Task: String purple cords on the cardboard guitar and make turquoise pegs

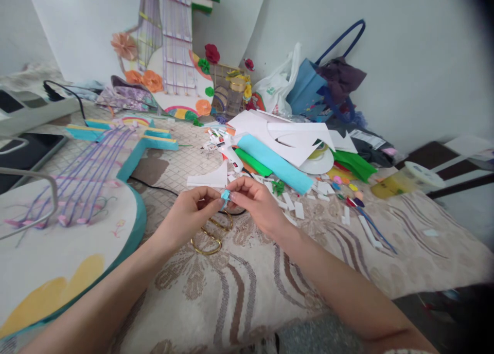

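Both my hands meet over the patterned cloth [247, 287] and pinch one small light-blue paper piece [225, 195] between their fingertips. My left hand [191, 210] closes on it from the left, my right hand [257, 202] from the right. Gold-handled scissors [210, 235] lie on the cloth just under my hands, partly hidden by them. A roll of light-blue crepe paper [276, 163] lies a little beyond my hands, next to a green roll [252, 162].
A white cardboard guitar with teal edge and purple strings [77, 205] lies at the left. White paper sheets [285, 133], paper scraps, a glue gun [231, 156], a yellow container [401, 181], bags and a second decorated guitar [173, 50] crowd the back.
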Demonstrator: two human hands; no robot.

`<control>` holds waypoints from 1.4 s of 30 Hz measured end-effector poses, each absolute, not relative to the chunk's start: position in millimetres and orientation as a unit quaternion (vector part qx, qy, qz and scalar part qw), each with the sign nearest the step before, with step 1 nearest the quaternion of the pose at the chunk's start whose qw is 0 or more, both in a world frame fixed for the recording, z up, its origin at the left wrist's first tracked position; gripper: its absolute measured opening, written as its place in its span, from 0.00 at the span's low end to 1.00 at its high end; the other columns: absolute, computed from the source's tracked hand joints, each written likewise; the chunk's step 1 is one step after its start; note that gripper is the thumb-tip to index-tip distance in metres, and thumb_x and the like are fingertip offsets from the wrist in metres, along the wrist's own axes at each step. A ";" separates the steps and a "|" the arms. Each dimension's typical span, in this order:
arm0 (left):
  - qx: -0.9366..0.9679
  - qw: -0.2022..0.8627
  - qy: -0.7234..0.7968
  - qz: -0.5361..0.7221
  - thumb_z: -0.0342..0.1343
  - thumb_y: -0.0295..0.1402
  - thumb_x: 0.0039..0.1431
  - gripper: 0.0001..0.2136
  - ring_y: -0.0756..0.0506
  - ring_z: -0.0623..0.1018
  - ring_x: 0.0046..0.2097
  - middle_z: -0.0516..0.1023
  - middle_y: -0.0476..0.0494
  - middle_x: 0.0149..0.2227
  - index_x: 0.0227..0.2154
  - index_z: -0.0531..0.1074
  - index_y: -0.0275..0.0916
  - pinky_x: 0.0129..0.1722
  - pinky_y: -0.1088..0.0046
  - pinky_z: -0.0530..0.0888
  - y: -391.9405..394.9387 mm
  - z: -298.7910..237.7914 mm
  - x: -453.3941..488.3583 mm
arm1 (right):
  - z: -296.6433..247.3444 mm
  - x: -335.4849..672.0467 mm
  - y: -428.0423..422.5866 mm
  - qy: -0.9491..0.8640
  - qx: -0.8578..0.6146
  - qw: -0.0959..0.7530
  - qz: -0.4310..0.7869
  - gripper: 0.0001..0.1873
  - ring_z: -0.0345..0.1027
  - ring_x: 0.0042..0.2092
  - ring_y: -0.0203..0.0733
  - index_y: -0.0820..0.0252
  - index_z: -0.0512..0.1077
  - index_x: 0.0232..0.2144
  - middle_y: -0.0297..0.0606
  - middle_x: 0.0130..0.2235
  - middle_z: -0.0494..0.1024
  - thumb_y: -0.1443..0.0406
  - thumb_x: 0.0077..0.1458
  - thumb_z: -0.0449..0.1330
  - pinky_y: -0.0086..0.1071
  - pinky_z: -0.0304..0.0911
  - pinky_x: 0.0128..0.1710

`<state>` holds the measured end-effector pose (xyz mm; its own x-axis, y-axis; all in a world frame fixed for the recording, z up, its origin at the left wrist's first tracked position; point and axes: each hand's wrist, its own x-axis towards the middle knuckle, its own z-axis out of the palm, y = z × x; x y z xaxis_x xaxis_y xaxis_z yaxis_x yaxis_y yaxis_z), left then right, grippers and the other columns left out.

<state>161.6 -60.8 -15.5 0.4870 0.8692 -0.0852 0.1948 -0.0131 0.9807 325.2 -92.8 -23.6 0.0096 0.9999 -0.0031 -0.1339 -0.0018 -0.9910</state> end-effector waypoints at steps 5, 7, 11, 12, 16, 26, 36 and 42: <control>0.646 0.570 0.412 0.297 0.57 0.39 0.50 0.10 0.49 0.70 0.28 0.74 0.46 0.27 0.27 0.72 0.36 0.26 0.75 0.64 -60.7 -15.8 161.5 | -23.6 324.6 -92.8 -0.460 -0.469 0.540 0.527 0.06 0.67 0.29 0.31 0.59 0.71 0.30 0.30 0.28 0.73 0.65 0.47 0.64 0.26 0.67 0.32; 0.643 0.571 0.410 0.304 0.58 0.38 0.50 0.09 0.50 0.69 0.27 0.73 0.47 0.26 0.27 0.72 0.36 0.25 0.76 0.63 -60.8 -15.9 161.7 | -23.3 324.4 -92.8 -0.459 -0.469 0.541 0.526 0.06 0.67 0.29 0.31 0.59 0.71 0.30 0.30 0.28 0.72 0.65 0.47 0.64 0.26 0.67 0.31; 0.632 0.575 0.411 0.317 0.59 0.37 0.49 0.08 0.50 0.69 0.26 0.73 0.48 0.25 0.26 0.73 0.37 0.24 0.76 0.63 -60.8 -16.9 161.8 | -23.2 324.3 -93.0 -0.461 -0.465 0.539 0.529 0.06 0.67 0.30 0.31 0.58 0.71 0.30 0.30 0.29 0.72 0.65 0.48 0.64 0.27 0.67 0.32; 0.631 0.576 0.410 0.317 0.59 0.37 0.49 0.08 0.50 0.69 0.26 0.73 0.47 0.25 0.26 0.73 0.37 0.25 0.76 0.63 -60.8 -17.3 161.7 | -23.3 324.4 -93.1 -0.462 -0.465 0.538 0.530 0.06 0.67 0.30 0.31 0.58 0.71 0.30 0.30 0.29 0.72 0.65 0.48 0.64 0.27 0.67 0.32; 0.625 0.585 0.407 0.318 0.60 0.38 0.48 0.09 0.49 0.71 0.27 0.74 0.47 0.26 0.28 0.73 0.36 0.26 0.75 0.65 -61.2 -19.0 161.8 | -24.1 325.1 -93.3 -0.464 -0.471 0.533 0.528 0.06 0.67 0.30 0.32 0.58 0.71 0.30 0.30 0.29 0.72 0.64 0.48 0.64 0.29 0.67 0.33; 0.601 0.592 0.416 0.338 0.61 0.38 0.49 0.10 0.52 0.65 0.24 0.70 0.50 0.24 0.25 0.70 0.37 0.21 0.77 0.60 -63.3 -16.0 161.9 | -28.1 326.8 -91.4 -0.472 -0.463 0.544 0.517 0.05 0.66 0.29 0.30 0.59 0.71 0.31 0.30 0.29 0.72 0.66 0.49 0.63 0.27 0.65 0.32; 0.580 0.602 0.436 0.335 0.63 0.38 0.46 0.10 0.53 0.63 0.21 0.69 0.51 0.21 0.24 0.71 0.38 0.20 0.76 0.58 -63.8 -17.7 163.7 | -27.5 325.7 -92.1 -0.479 -0.466 0.537 0.515 0.05 0.66 0.30 0.31 0.57 0.71 0.31 0.30 0.29 0.72 0.65 0.49 0.63 0.28 0.66 0.33; 0.560 0.614 0.433 0.350 0.63 0.36 0.45 0.12 0.54 0.62 0.20 0.70 0.50 0.23 0.33 0.73 0.37 0.17 0.78 0.55 -63.1 -18.4 164.1 | -28.8 325.4 -92.2 -0.478 -0.464 0.536 0.519 0.06 0.67 0.31 0.31 0.57 0.71 0.31 0.30 0.29 0.72 0.64 0.49 0.63 0.28 0.67 0.34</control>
<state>164.1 -63.1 -18.4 0.3805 0.9140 -0.1407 0.0553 0.1294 0.9900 325.4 -92.2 -28.8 0.0034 0.9995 0.0307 -0.1131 0.0309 -0.9931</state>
